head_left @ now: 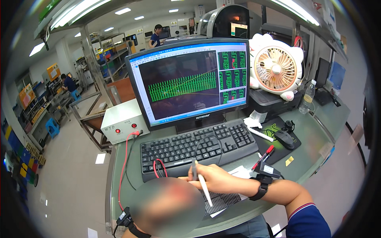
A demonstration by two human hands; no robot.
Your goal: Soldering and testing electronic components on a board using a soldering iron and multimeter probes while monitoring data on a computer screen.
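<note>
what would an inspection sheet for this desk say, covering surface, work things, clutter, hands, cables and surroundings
Surface: green desk carrying a screen, keyboard and mouse
Work things: dark striped panel, partly covered
Clutter: red marker, yellow scrap, water bottle
Hands: right hand holds a white stick; left hand blurred, grip unclear
Cables: red lead plugged into a white box
Surroundings: fan right of the screen, blue stool and people farther back

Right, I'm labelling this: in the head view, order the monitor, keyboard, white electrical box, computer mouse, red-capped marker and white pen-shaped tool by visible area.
1. Monitor
2. Keyboard
3. White electrical box
4. Computer mouse
Smallest, too alike to rank: red-capped marker, white pen-shaped tool; the tool looks nearer.
</note>
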